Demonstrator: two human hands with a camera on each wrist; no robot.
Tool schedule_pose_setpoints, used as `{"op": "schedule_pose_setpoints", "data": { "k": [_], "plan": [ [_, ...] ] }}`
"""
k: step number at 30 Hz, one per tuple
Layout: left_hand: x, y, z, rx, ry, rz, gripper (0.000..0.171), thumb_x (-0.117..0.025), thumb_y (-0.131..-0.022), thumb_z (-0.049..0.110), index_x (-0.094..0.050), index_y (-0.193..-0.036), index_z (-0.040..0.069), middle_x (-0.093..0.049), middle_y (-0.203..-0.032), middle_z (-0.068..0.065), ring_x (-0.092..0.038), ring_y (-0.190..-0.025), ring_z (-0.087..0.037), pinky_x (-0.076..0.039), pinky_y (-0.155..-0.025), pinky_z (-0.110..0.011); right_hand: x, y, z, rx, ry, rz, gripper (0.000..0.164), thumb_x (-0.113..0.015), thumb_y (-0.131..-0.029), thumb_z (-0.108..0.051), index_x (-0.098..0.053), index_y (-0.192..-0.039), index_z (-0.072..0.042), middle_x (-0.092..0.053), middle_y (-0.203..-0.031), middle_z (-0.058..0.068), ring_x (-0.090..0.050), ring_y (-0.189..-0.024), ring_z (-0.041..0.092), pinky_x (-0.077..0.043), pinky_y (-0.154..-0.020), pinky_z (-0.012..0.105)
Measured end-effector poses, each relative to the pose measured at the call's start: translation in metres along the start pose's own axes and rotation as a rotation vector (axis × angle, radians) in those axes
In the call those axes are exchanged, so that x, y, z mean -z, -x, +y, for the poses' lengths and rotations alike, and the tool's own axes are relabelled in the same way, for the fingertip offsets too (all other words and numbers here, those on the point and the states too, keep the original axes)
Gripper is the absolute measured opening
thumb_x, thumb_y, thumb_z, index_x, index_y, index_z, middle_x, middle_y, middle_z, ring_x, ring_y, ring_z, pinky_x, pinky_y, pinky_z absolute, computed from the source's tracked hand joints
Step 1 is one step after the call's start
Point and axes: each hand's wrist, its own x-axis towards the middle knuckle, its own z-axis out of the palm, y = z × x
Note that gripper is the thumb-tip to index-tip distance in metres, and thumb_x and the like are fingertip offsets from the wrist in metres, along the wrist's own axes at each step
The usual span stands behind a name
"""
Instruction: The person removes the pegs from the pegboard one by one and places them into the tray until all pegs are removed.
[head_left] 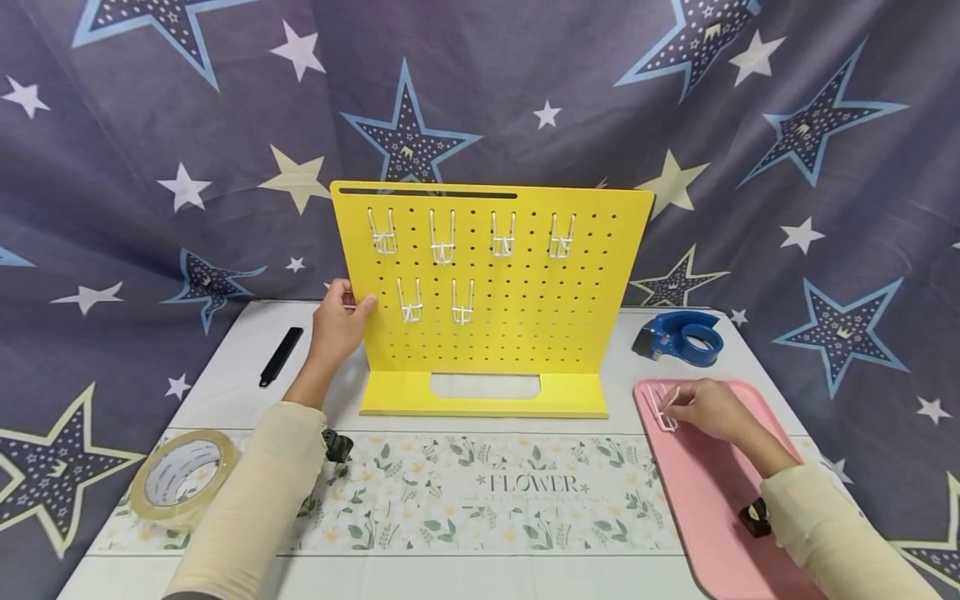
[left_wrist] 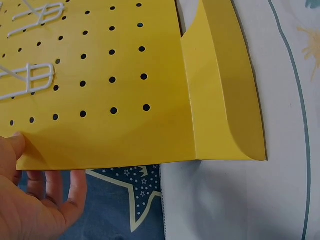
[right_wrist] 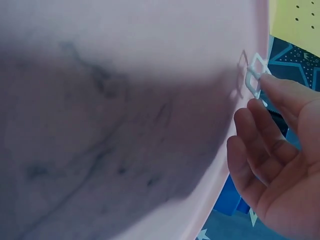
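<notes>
A yellow pegboard stands upright on its base, with several white wire hooks hung in an upper row and two more in a lower row. My left hand grips its left edge; in the left wrist view the thumb lies on the front face and the other fingers are behind. Over the far left corner of the pink tray, my right hand pinches a white wire hook between thumb and fingertips. Part of that hook is hidden by the fingers.
Behind the tray sits a blue tape dispenser. A black flat bar lies left of the board, and a large roll of clear tape lies beside my left forearm. A star-patterned curtain hangs behind the table.
</notes>
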Motion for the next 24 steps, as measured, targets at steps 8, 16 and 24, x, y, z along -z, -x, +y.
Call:
{"op": "schedule_pose_setpoints", "data": {
  "k": [8,16,24],
  "plan": [
    [-0.001,0.0,-0.001,-0.004,-0.004,0.004,0.032,-0.058,-0.104,0.029,-0.049,-0.126,0.007,-0.064,-0.125,-0.017,-0.064,-0.116,-0.035,-0.052,-0.094,-0.045,-0.004,-0.002,0.005,-0.017,0.006,-0.017,0.006,-0.076,-0.09,-0.022,-0.077,-0.086,-0.018,-0.071,-0.074,-0.008,-0.05,-0.062,0.006,-0.039,-0.06,0.024],
    [-0.001,-0.001,0.0,-0.012,-0.011,0.006,0.032,-0.058,-0.104,0.029,-0.049,-0.126,0.007,-0.064,-0.123,-0.018,-0.064,-0.116,-0.035,-0.052,-0.093,-0.046,-0.006,-0.002,0.005,-0.021,0.009,-0.017,0.004,-0.077,-0.089,-0.021,-0.077,-0.089,-0.016,-0.073,-0.077,-0.006,-0.053,-0.066,0.009,-0.041,-0.062,0.024],
    [-0.001,-0.001,-0.001,0.002,-0.008,0.003,0.032,-0.058,-0.104,0.03,-0.049,-0.125,0.007,-0.064,-0.124,-0.017,-0.065,-0.117,-0.034,-0.052,-0.091,-0.044,0.008,0.0,0.006,0.016,0.031,-0.009,0.006,-0.077,-0.088,-0.018,-0.076,-0.092,-0.014,-0.076,-0.084,0.001,-0.063,-0.071,0.011,-0.05,-0.065,0.03]
  ]
}}
